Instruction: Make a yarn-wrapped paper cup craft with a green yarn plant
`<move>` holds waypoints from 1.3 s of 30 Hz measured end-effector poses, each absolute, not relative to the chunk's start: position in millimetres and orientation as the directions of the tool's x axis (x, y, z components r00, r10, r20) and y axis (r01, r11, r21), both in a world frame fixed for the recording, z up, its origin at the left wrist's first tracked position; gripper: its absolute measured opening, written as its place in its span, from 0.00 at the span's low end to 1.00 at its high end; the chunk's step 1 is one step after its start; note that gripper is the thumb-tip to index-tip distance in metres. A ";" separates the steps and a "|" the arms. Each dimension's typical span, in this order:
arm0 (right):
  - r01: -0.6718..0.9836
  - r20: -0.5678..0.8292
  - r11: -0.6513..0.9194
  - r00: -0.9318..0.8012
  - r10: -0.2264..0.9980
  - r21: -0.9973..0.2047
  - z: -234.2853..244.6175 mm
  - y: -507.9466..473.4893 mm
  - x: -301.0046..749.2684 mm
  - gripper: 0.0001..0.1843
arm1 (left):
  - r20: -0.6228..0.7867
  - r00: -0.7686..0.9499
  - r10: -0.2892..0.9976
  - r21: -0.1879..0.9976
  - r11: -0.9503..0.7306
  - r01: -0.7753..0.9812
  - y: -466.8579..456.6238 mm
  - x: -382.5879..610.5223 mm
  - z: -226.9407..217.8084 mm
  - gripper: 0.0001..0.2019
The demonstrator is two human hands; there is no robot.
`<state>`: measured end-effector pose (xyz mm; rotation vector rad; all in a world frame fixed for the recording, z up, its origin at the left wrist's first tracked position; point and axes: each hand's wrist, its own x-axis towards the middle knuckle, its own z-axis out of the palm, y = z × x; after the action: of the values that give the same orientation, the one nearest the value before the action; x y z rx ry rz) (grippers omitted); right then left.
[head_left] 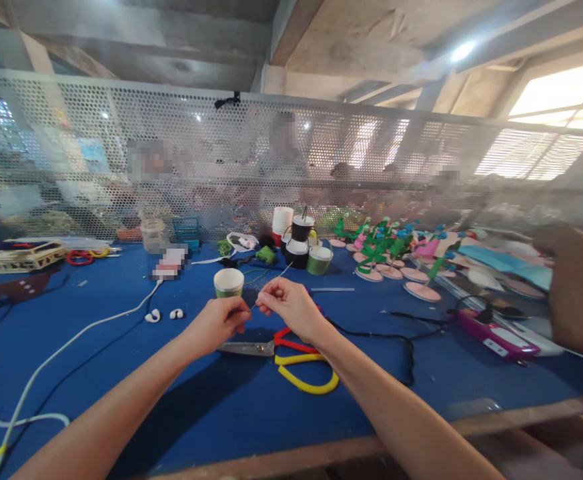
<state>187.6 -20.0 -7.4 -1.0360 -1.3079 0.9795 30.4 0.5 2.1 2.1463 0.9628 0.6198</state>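
Above the blue table, my left hand [225, 319] and my right hand [287, 303] face each other with fingertips pinched. A thin wire-like strand [286, 269] is gripped by my right hand, one end sticking up past the fingers. The strand also spans the small gap to my left fingertips, which pinch it. Just behind my left hand stands a white-rimmed cup with a green lower wall [229, 285]. Large scissors [256, 348] with one red and one yellow handle lie beneath my hands, blades pointing left.
Small black and green buckets [320, 260] stand behind my hands. Green craft plants on pink discs [423, 291] crowd the right, near a purple device [496, 335] and another person's arm [576, 293]. White earbuds [153, 316] and a cable [89, 327] lie left. A perforated screen [211, 153] closes the back.
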 end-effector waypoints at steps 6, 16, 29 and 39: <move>0.002 0.235 0.235 0.054 0.971 -0.972 -8.1 -20.9 186.5 0.10 | 0.175 0.595 0.785 0.666 -0.539 0.515 -1.6 29.7 6.3 0.07; 0.001 0.270 0.270 0.066 0.961 -0.963 -7.2 -18.3 190.5 0.10 | 0.155 0.592 0.791 0.643 -0.536 0.548 -3.3 28.2 10.9 0.08; -0.045 0.285 0.296 0.158 0.945 -0.954 0.0 -15.5 202.1 0.12 | 0.125 0.608 0.784 0.661 -0.523 0.538 1.2 26.3 10.3 0.07; -0.130 0.218 0.235 0.137 0.966 -0.963 -2.5 -12.6 205.7 0.14 | 0.120 0.626 0.770 0.641 -0.542 0.543 1.2 26.2 9.5 0.07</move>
<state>205.7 -12.6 -2.5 -0.9916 -1.1157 1.0201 26.2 1.2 9.5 2.2871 1.0265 0.5307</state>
